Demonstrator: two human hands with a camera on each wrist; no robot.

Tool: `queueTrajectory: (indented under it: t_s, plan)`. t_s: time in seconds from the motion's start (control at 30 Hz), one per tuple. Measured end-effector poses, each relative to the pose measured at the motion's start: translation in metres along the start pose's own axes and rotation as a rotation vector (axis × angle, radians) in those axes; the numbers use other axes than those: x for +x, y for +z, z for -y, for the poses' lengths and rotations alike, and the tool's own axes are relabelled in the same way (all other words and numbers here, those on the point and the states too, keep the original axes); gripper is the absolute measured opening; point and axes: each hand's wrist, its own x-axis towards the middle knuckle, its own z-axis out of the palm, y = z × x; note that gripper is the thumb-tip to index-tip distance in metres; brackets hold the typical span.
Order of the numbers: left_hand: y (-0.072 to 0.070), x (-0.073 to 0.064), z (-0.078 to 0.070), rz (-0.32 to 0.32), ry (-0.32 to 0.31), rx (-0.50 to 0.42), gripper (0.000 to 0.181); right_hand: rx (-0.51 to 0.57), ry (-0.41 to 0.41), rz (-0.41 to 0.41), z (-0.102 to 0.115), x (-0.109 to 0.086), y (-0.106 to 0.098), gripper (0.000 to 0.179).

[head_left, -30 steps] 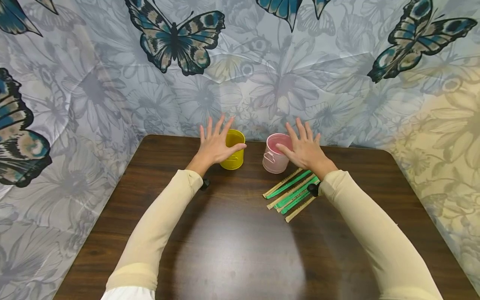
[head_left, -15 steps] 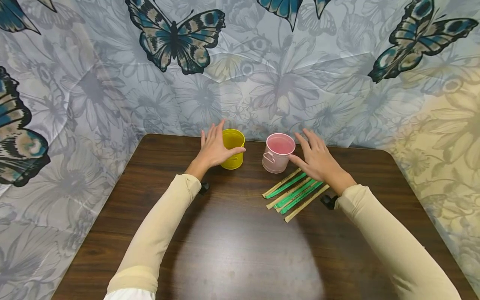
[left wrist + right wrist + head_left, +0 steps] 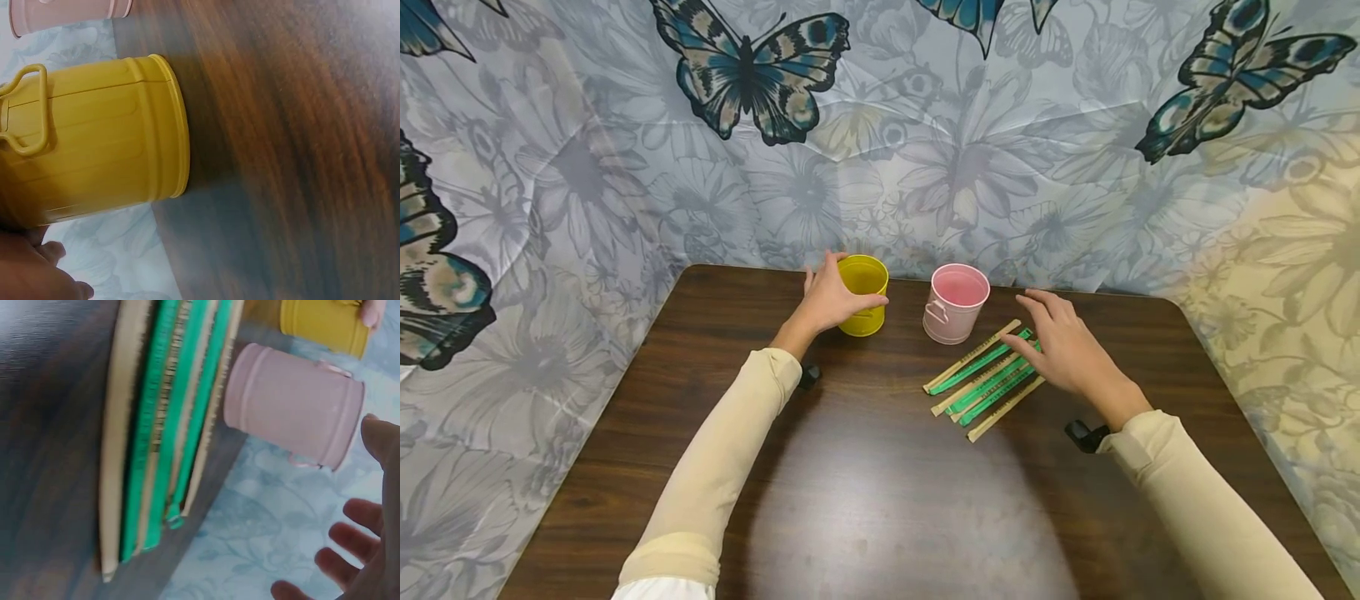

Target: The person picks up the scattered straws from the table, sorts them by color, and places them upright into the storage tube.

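Observation:
A small yellow metal bucket [image 3: 863, 321] stands near the table's back edge, its side handle [image 3: 44, 109] plain in the left wrist view. My left hand [image 3: 827, 302] holds it from the left, thumb across the front and fingers around the far side, partly hidden. To its right is a pink bucket [image 3: 953, 312] of the same kind, untouched. Several slim green and tan paper-wrapped sticks [image 3: 977, 385] with printing lie side by side in front of the pink bucket. My right hand [image 3: 1071, 346] hovers over their right ends, fingers loosely spread and holding nothing.
The dark wooden table [image 3: 880, 517] ends at a back edge just behind the buckets. A fabric backdrop [image 3: 917, 192] with butterflies hangs directly behind it. A small black wrist camera [image 3: 1086, 435] sits on my right wrist.
My right hand has moved from beside the pink bucket toward the right and nearer me, over the sticks. The left hand's fingers have closed in around the yellow bucket.

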Motion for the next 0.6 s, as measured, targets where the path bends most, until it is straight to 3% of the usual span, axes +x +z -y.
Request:
queueTrajectory:
  t_s: [0.2,0.6]
  plan:
    - [0.004,-0.001,0.004,-0.007,-0.058,-0.135,0.119,-0.010,-0.090,-0.006,-0.005,-0.014,0.016,0.058]
    - [0.009,-0.002,0.004,-0.015,-0.089,-0.278,0.116,0.115,-0.164,0.129,-0.019,-0.030,0.033,0.025]
